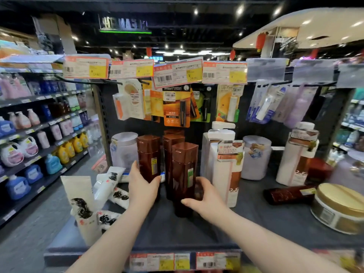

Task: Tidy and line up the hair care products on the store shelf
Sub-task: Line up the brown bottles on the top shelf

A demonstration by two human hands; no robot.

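Left bottle: a tall, square-sided brown plastic bottle [149, 157] stands upright mid-shelf, the left hand [142, 185] wrapped around its lower body.
Front bottle: a matching brown bottle [184, 174] stands nearest the edge, the right hand [204, 196] clasping its lower half.
Handling: probably rigid, glossy, fairly heavy if full; tall, so tippy.
Hold: low on the flat sides, sliding along the dark shelf [246, 219].

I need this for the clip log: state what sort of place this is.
Most likely a supermarket or drugstore personal-care aisle. Price tags with barcodes hang above the shelf, brown bottles stand in rows, and stocked shelving lines the aisle at left.
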